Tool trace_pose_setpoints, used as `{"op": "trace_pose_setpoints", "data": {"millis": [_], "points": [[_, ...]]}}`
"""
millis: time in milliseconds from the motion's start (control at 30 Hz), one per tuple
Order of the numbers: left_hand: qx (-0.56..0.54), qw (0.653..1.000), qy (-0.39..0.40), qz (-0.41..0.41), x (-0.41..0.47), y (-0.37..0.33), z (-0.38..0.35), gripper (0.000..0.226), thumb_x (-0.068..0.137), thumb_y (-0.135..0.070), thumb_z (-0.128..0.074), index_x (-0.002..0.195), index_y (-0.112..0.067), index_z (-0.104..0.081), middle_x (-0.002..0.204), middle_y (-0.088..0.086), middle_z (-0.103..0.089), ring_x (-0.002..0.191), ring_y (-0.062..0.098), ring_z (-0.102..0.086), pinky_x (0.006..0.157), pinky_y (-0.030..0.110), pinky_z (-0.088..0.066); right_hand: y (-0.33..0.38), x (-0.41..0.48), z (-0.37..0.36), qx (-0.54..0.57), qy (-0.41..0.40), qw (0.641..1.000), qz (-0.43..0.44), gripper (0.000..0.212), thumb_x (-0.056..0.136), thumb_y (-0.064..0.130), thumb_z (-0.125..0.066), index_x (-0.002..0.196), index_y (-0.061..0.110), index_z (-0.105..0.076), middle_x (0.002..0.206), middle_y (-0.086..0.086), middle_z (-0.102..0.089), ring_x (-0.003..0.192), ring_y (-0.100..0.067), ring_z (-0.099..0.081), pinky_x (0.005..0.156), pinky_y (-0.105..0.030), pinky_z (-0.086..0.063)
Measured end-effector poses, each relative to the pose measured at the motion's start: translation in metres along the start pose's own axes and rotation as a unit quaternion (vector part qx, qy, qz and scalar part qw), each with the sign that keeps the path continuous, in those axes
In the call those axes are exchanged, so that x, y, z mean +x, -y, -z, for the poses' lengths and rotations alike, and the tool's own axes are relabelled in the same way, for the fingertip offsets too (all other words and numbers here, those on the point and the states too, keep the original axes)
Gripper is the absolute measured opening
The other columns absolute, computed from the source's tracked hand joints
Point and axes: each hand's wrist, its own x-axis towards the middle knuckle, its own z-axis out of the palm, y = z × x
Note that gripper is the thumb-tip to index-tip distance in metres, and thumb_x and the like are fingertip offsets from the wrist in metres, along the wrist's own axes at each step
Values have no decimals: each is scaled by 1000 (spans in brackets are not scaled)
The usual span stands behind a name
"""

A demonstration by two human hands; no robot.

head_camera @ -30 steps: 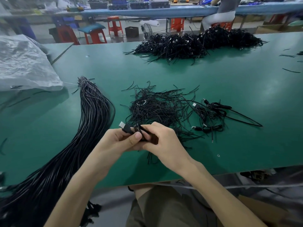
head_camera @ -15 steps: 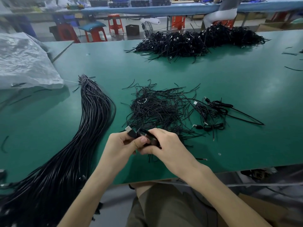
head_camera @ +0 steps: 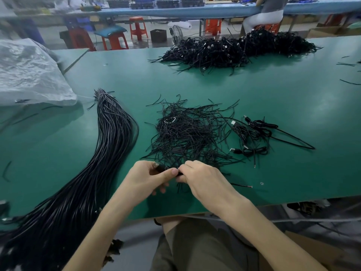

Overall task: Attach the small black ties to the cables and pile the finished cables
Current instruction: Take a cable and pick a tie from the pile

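On the green counter (head_camera: 273, 98), a long cable bundle (head_camera: 109, 145) lies left, the finished pile (head_camera: 234, 49) far, loose ties (head_camera: 187, 133) in the middle. At the near edge, left grip (head_camera: 148, 177) and right grip (head_camera: 205, 180) both curl round one black cable (head_camera: 162, 168).

Near the front edge of the green table (head_camera: 254, 90), the left hand (head_camera: 145, 178) and the right hand (head_camera: 203, 180) both pinch one black cable (head_camera: 161, 168). Its metal plug shows above the left fingers. Just behind the hands lies a heap of loose ties (head_camera: 187, 135). A long cable bundle (head_camera: 109, 137) runs toward the front-left corner. A big cable pile (head_camera: 234, 49) sits at the far edge.
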Motion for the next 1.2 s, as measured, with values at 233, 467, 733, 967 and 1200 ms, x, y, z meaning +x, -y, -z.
{"op": "trace_pose_setpoints", "data": {"millis": [233, 467, 733, 967, 1200], "points": [[66, 988, 113, -78, -3, -4, 17, 23, 90, -40, -72, 93, -18, -76, 72, 5, -73, 56, 20, -66, 51, 31, -54, 3, -2, -3, -42, -22, 996, 74, 10, 101, 8, -56, 103, 16, -62, 98, 2, -59, 93, -18, -54, 77, -32, -49], [228, 955, 159, -107, -2, -8, 10, 50, 96, -62, -30, 87, -16, -47, 61, -8, -52, 52, 7, -42, 57, 24, -38, -5, 8, -5, -92, -96, 987, 91, 19, 84, -3, -70, 86, 15, -64, 82, 1, -58, 81, -22, -56, 70, -35, -52], [184, 967, -72, -160, 32, -1, -5, 38, 110, -38, -32, 81, -15, -39, 67, -3, -46, 58, 15, -37, 58, 35, -32, -26, 42, -5, -172, -240, 955, 5, 49, 85, 31, -75, 130, 13, -63, 124, -6, -62, 118, -25, -52, 99, -38, -37], [-108, 983, -124, -86, 83, -6, 10, 37, 111, -24, -32, 75, -18, -36, 55, -12, -32, 46, 8, -25, 41, 22, -25, -51, 60, -11, -97, -326, 932, -122, 49, 88, 30, -79, 125, 6, -58, 123, -13, -54, 115, -26, -43, 98, -41, -37], [-193, 965, -147, -99, 95, 13, 4, 28, 111, -27, -32, 86, -16, -41, 63, -7, -30, 50, 11, -20, 40, 22, -21, -70, 71, -32, 13, -180, 961, -211, 37, 99, 45, -61, 121, 16, -58, 117, 0, -51, 114, -22, -43, 98, -34, -32]]}}
